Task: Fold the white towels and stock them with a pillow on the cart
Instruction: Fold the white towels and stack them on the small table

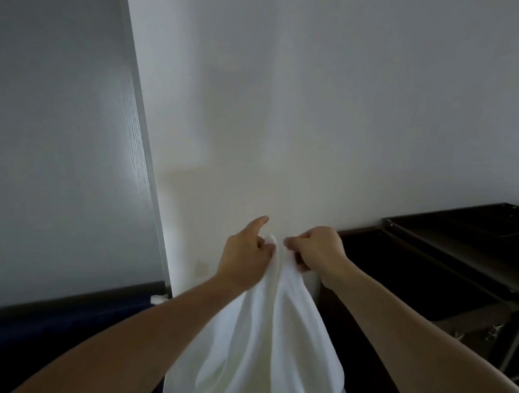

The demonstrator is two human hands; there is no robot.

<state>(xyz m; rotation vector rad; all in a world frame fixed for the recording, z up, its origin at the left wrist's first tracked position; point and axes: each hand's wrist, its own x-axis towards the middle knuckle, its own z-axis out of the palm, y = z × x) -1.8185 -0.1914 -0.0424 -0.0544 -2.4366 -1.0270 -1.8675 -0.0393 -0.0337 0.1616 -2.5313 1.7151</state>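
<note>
A: What's held, and where?
B: The left hand [246, 257] pinches the towel [260, 346] at its top edge, forefinger straight; the right hand [318, 252] pinches alongside. It hangs limp before the wall [307, 103]: soft, light, likely best gripped at corners.
A: Anything unclear?
B: Its lower end is cut off; the dark frame [466, 263] at right is hard to identify.

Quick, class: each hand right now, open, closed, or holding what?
Left hand: closed, pinching the top edge of the white towel, index finger straight.
Right hand: closed, pinching the same towel's top edge.
</note>
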